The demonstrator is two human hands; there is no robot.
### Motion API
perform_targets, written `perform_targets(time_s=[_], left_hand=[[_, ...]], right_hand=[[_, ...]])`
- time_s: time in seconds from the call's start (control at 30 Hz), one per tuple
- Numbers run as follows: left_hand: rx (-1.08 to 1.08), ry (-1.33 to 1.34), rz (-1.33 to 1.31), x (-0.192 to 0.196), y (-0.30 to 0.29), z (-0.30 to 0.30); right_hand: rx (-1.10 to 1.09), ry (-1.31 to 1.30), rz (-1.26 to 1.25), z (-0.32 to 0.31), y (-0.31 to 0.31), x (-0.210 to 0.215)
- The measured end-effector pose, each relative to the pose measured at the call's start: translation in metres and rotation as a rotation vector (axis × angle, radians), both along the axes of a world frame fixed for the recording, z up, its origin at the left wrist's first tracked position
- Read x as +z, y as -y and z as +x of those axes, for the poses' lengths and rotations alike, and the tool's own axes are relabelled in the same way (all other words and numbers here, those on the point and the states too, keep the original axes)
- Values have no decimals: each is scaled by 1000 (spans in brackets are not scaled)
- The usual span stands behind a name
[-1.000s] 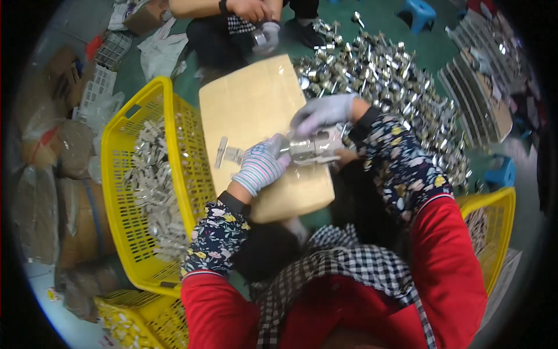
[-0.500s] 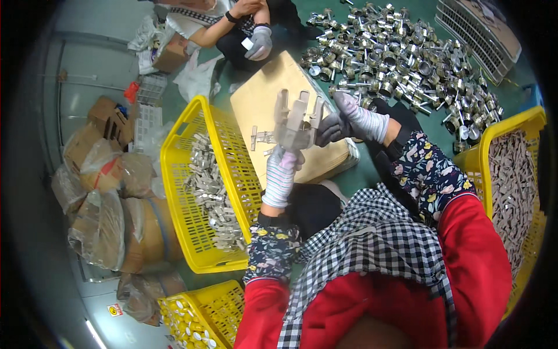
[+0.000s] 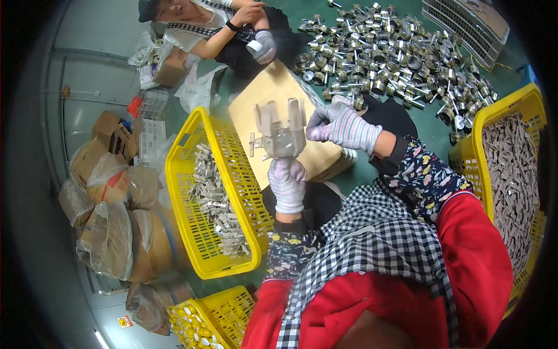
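Note:
My left hand (image 3: 288, 177), in a striped knit glove, is closed around the lower end of a round silver metal cup (image 3: 283, 142). The cup is held upright, and several flat grey metal clips (image 3: 296, 113) stand up around its rim. My right hand (image 3: 343, 125), gloved too, is at the cup's right side with its fingers pressed together. Whatever those fingertips hold, if anything, is hidden. Below the cup is a tan cardboard surface (image 3: 247, 104), with a few loose small metal pieces (image 3: 254, 144) lying on it.
A yellow basket (image 3: 174, 174) of metal clips stands left; another yellow basket (image 3: 479, 148) of grey strips is right. A pile of metal cups with rods (image 3: 383, 55) covers the floor ahead. A gloved co-worker (image 3: 192, 38) sits far left. Bagged boxes (image 3: 104, 232) line the left.
My right hand has turned over, so its striped back now shows instead of the dark palm side. The cup in my left hand stands slightly lower. The whole view has shifted a little.

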State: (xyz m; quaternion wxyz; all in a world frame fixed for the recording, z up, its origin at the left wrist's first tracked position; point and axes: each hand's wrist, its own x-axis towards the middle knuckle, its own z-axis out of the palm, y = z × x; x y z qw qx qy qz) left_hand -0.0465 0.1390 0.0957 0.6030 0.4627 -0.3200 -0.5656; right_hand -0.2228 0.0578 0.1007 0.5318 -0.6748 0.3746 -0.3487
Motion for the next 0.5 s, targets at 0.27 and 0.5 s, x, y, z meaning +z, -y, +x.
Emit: perform_targets(time_s=[0.27,0.5], left_hand=[[28,271,-229,13,-6,-5],[531,1322,-582,-10,24,-18]], right_hand=[[-165,50,-23,17,14,-26],[-282,531,16,53,-37,34]])
